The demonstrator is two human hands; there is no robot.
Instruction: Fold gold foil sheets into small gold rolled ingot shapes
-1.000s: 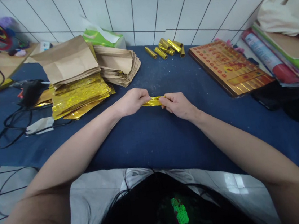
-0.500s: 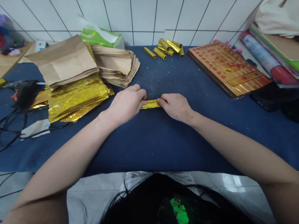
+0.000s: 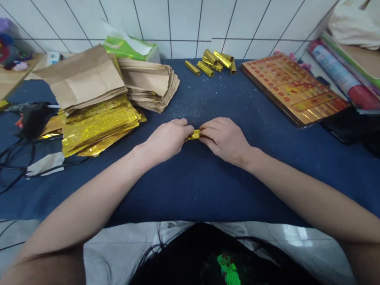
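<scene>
Between my two hands lies a small gold foil paper roll (image 3: pixel 194 135), low over the blue cloth (image 3: pixel 181 185). My left hand (image 3: pixel 170 139) is closed on its left end, fingers pinched. On the right end my right hand (image 3: pixel 224 139) also pinches, its fingers pressed together. Only the roll's short middle shows; both ends are covered by fingers. Several finished-looking gold rolls (image 3: pixel 215 61) lie in a loose heap near the wall. Left of my hands are a stack of gold foil sheets (image 3: pixel 100 126) and brown paper sheets (image 3: pixel 81 79).
A glue gun (image 3: pixel 36 119) with its black cable lies at the left. Behind the paper stands a green tissue pack (image 3: pixel 126 48). On the right are a gold-red printed box (image 3: pixel 295 85), a spray can (image 3: pixel 341 73) and a pale cloth bag (image 3: pixel 365 19).
Both hands have shifted slightly down. My left hand has moved right along the roll, and more fingers of my right hand now cover it, so less gold shows between them.
</scene>
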